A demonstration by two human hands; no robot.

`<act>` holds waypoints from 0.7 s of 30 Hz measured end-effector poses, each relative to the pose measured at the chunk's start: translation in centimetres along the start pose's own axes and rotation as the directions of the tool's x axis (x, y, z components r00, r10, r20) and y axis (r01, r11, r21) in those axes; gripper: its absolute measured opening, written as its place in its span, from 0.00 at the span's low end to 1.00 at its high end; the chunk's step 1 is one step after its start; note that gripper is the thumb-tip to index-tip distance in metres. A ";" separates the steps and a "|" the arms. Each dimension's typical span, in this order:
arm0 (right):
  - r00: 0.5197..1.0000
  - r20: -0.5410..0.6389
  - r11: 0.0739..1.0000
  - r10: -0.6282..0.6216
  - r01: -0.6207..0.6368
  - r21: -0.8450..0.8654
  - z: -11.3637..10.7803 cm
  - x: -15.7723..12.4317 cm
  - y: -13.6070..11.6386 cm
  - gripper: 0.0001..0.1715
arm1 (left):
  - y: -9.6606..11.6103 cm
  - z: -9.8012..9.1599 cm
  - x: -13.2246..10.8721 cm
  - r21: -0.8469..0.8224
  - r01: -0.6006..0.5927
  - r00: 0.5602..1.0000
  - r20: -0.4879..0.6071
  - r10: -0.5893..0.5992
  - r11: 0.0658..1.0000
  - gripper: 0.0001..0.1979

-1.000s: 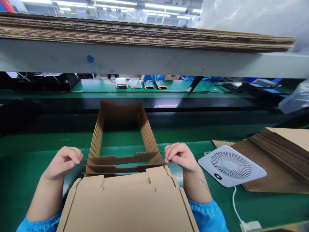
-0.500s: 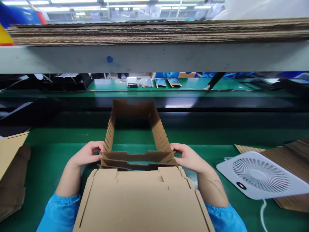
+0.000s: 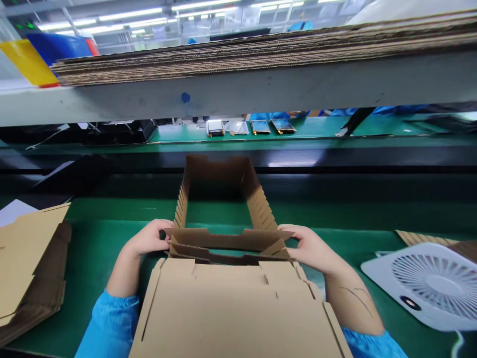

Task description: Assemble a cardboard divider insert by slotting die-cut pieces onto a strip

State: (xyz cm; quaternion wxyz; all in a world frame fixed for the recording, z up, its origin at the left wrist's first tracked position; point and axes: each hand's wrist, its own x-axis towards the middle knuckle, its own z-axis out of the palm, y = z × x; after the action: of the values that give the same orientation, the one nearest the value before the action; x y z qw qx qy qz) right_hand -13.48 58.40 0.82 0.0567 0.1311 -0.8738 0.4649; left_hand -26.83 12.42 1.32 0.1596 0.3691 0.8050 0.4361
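Observation:
A slotted cardboard frame (image 3: 257, 199) stands on the green table (image 3: 97, 238) in front of me. Two cardboard divider strips (image 3: 227, 241) sit across its near end. My left hand (image 3: 149, 237) pinches the left end of the strips, fingers closed on the cardboard. My right hand (image 3: 311, 248) grips the right end at the frame's corner. A flat cardboard box blank (image 3: 234, 313) lies tilted toward me just below the strips, between my blue-sleeved forearms.
A white square fan (image 3: 428, 283) lies at the right with cardboard sheets behind it. Folded cardboard pieces (image 3: 26, 263) are stacked at the left. An overhead shelf (image 3: 238, 84) carries a thick stack of cardboard. Several small screens (image 3: 248, 128) lie on the far green bench.
My hands have closed in from beside the strips onto their two ends. The view has swung left, so the fan slid right and the left cardboard stack came into sight.

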 end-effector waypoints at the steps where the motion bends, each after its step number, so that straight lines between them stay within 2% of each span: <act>1: 0.999 -0.027 1.000 -0.025 0.026 0.011 -0.1 -0.1 0.1 0.10 | 0.0 -0.1 -0.1 -0.028 -0.021 0.999 -0.030 0.020 0.999 0.12; 5: 0.972 -0.220 0.983 -0.086 0.118 0.140 0.1 -0.3 1.3 0.15 | -0.2 0.1 -0.2 -0.251 -0.122 0.979 -0.189 0.075 0.960 0.17; 10: 0.885 -0.464 0.938 -0.047 0.199 0.283 0.9 -0.5 2.4 0.22 | -1.0 1.1 -0.2 -0.495 -0.239 0.932 -0.359 0.054 0.835 0.23; 13: 0.836 -0.546 0.920 -0.055 0.255 0.298 1.4 -0.4 2.4 0.23 | -1.1 1.7 0.0 -0.569 -0.274 0.885 -0.465 -0.028 0.775 0.29; 15: 0.811 -0.582 0.895 -0.053 0.298 0.333 1.7 -0.2 2.4 0.23 | -0.8 2.1 0.3 -0.599 -0.315 0.854 -0.517 -0.054 0.736 0.28; 18: 0.786 -0.617 0.856 -0.017 0.330 0.397 2.2 0.0 2.1 0.25 | 0.1 2.7 0.7 -0.627 -0.330 0.842 -0.533 -0.081 0.706 0.26; 21: 0.766 -0.643 0.824 0.005 0.361 0.436 2.7 0.0 1.4 0.27 | 1.1 2.9 0.9 -0.640 -0.289 0.836 -0.531 -0.138 0.712 0.30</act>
State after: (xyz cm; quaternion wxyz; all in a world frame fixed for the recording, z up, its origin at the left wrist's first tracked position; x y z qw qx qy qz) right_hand -13.77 56.93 -1.76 0.3467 0.0680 -0.6224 0.6984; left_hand -25.25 15.14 0.58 0.0334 0.1762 0.5739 0.7990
